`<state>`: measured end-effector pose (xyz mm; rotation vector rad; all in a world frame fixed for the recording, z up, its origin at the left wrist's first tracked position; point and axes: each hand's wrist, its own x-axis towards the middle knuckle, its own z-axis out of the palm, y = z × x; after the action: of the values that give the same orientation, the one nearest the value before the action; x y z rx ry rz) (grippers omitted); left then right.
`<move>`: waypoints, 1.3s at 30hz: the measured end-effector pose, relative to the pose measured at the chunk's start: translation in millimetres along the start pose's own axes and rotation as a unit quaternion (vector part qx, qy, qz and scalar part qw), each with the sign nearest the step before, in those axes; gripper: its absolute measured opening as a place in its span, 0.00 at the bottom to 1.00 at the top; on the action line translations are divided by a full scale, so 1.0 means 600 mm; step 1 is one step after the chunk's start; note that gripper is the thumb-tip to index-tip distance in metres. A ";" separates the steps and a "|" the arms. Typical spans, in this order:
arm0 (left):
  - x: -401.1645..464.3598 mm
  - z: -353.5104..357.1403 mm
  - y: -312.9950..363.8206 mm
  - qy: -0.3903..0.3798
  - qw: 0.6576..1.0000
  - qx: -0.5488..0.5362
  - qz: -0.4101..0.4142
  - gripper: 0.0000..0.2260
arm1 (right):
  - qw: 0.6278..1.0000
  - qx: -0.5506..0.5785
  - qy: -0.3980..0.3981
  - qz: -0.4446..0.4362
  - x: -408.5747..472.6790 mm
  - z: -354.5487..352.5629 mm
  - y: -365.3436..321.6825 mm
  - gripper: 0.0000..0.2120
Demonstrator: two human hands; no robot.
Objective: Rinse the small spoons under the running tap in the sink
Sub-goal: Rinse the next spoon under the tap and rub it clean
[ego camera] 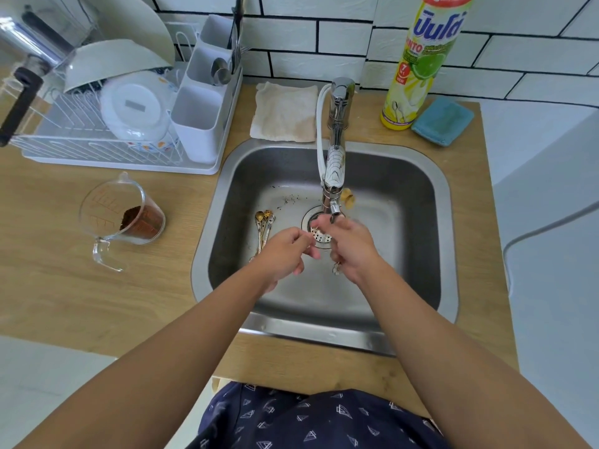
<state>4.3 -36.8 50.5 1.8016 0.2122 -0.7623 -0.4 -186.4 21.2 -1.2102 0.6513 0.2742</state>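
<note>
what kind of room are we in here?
Most likely a small home kitchen: a steel sink with a tap set in a wooden counter, a dish rack holding bowls to its left, and a bottle of dish soap against the tiled wall.

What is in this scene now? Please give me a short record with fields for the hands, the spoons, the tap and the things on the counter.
left hand: over the sink, fingers curled; what it holds is unclear
right hand: under the tap, holds a small spoon
other spoons: bundle on the sink floor, left of the drain
counter left: measuring cup with brown powder, dish rack
counter back: cloth, detergent bottle, blue sponge
</note>
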 end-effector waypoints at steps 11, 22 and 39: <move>-0.007 0.007 0.007 -0.054 0.993 -0.066 -0.083 0.12 | 0.999 0.013 0.004 0.030 0.005 0.000 -0.006 0.01; -0.010 0.002 0.014 -0.086 0.993 -0.065 -0.055 0.14 | 0.995 0.076 0.054 0.021 0.016 -0.006 -0.026 0.11; -0.016 -0.013 -0.002 -0.107 0.994 -0.028 -0.006 0.15 | 0.992 0.096 0.080 0.028 0.021 -0.002 -0.023 0.06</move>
<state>-0.6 -27.2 56.9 1.6542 0.1010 -0.9420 16.7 -194.2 24.1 -1.0373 0.8335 0.1576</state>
